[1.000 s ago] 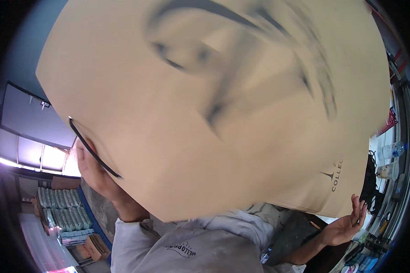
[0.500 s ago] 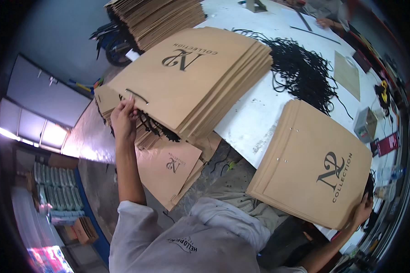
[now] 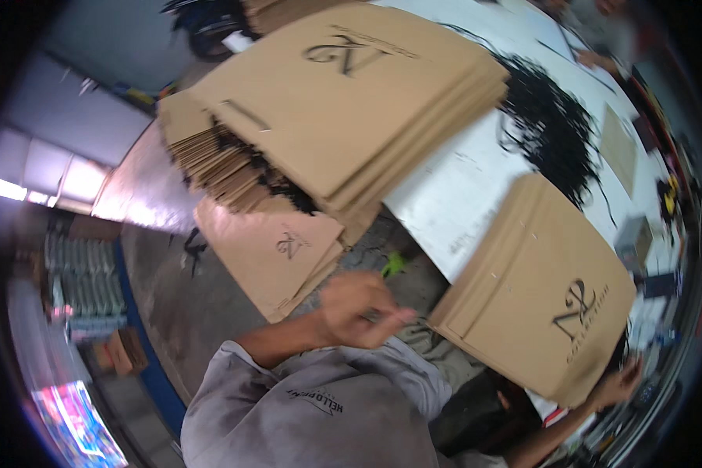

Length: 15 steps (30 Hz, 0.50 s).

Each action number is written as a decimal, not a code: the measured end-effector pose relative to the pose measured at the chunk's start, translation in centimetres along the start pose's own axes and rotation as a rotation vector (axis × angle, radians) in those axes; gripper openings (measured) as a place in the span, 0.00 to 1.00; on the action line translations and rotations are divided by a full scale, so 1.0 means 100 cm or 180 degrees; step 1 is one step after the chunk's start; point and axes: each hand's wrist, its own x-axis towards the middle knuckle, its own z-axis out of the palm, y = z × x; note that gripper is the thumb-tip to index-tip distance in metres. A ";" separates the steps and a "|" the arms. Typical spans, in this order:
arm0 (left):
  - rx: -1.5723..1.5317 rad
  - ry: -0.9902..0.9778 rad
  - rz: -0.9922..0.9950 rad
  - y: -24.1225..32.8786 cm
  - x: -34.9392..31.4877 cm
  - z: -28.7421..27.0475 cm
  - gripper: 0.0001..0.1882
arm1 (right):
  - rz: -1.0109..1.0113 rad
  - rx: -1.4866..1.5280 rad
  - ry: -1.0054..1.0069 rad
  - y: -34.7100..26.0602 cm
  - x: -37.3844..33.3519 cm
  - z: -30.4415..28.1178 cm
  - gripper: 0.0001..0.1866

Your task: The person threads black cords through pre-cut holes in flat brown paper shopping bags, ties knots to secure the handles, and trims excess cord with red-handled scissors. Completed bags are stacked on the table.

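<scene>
My left hand [image 3: 363, 308], blurred by motion, hangs in front of my shirt with its fingers curled in and nothing visible in them. It is just left of a stack of brown paper bags [image 3: 538, 257] with small punched holes and a dark printed emblem. At that stack's lower right corner is my right hand [image 3: 620, 382], its fingers closed beside some black cord [image 3: 623, 347]; what they hold is too small to make out. A taller stack of similar bags [image 3: 351, 101] lies at the upper left, its top bag fitted with a dark cord handle [image 3: 246, 115].
A heap of black cords [image 3: 550, 125] lies on the white table [image 3: 444, 187]. More brown bags [image 3: 269, 246] are piled low at the left. Across the table a co-worker's hand [image 3: 597, 61] shows. Small boxes [image 3: 636, 240] line the right side.
My left hand has left the cord handle on the top bag and moved down and right toward the other stack. My right hand has shifted slightly down, off the stack's edge. The view has tilted.
</scene>
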 end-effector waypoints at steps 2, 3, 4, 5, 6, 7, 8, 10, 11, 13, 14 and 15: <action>-0.0310 -0.0402 -0.0411 -0.010 0.002 0.046 0.08 | -0.0292 0.0495 -0.0463 -0.061 -0.026 0.017 0.15; -0.0429 -0.0530 -0.0841 -0.018 -0.002 0.065 0.07 | -0.0257 0.0976 -0.1056 -0.080 -0.041 0.028 0.15; -0.0545 -0.0712 -0.1266 -0.028 -0.004 0.083 0.08 | -0.0751 -0.0051 -0.1361 -0.128 -0.057 0.031 0.14; -0.0547 -0.0703 -0.1451 -0.041 0.000 0.101 0.07 | -0.0951 0.0173 -0.1550 -0.143 -0.071 0.042 0.14; -0.0608 -0.0754 -0.1587 -0.051 0.005 0.115 0.08 | -0.1344 0.0188 -0.1768 -0.159 -0.079 0.051 0.12; -0.0597 -0.0763 -0.1732 -0.060 0.008 0.125 0.09 | -0.1254 0.0238 -0.2044 -0.165 -0.089 0.054 0.10; -0.0554 -0.0757 -0.1892 -0.066 0.014 0.135 0.10 | -0.1159 0.0326 -0.2334 -0.166 -0.095 0.054 0.09; -0.0714 -0.0833 -0.1942 -0.070 0.023 0.148 0.12 | -0.0836 0.0290 -0.2186 -0.163 -0.103 0.043 0.07; -0.0787 -0.0850 -0.1974 -0.070 0.026 0.153 0.12 | -0.0694 0.0282 -0.2118 -0.161 -0.105 0.038 0.06; -0.0608 -0.0871 -0.1944 -0.060 0.029 0.153 0.12 | -0.0502 0.0209 -0.2176 -0.153 -0.103 0.023 0.04; -0.0514 -0.0869 -0.1929 -0.057 0.031 0.153 0.13 | -0.0416 0.0181 -0.2211 -0.150 -0.101 0.017 0.04; -0.0456 -0.0802 -0.1759 -0.058 0.035 0.156 0.13 | -0.0581 0.0092 -0.2361 -0.150 -0.097 0.016 0.04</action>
